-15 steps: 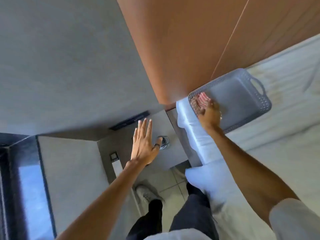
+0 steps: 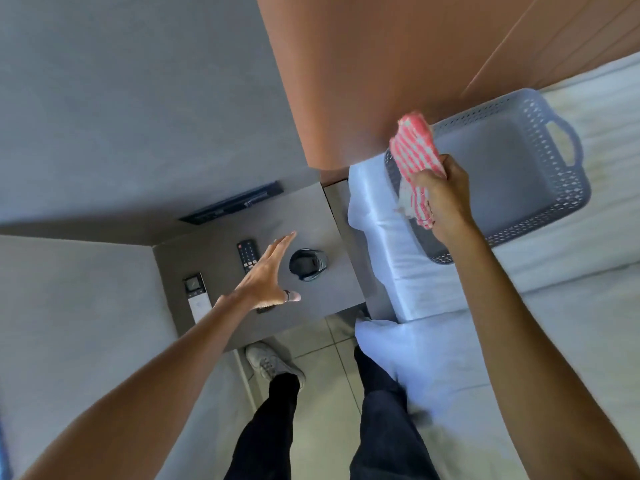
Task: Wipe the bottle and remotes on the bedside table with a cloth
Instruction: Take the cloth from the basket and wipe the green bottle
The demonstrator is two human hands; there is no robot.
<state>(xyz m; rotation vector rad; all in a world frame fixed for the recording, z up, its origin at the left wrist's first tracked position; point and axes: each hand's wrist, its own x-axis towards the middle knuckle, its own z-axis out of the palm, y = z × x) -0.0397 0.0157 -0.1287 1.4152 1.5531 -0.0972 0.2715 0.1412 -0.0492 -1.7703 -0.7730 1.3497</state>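
Gripping a pink-and-white striped cloth (image 2: 415, 157), the right hand (image 2: 445, 199) is closed above the grey basket (image 2: 568, 188) on the bed (image 2: 571, 306). Left hand (image 2: 265, 275), fingers spread and empty, hovers over the tabletop (image 2: 311, 216) between the black remote (image 2: 247, 254) and the bottle (image 2: 308, 265); a white remote (image 2: 198, 296) lies nearby.

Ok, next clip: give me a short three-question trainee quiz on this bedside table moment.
1. True or false: the right hand grips the striped cloth above the grey basket.
2. How many remotes lie on the bedside table?
A. one
B. two
C. four
3. Fill in: the left hand is open, reaching out beside the ____.

Key:
1. True.
2. B: the black remote and the white remote.
3. bottle.
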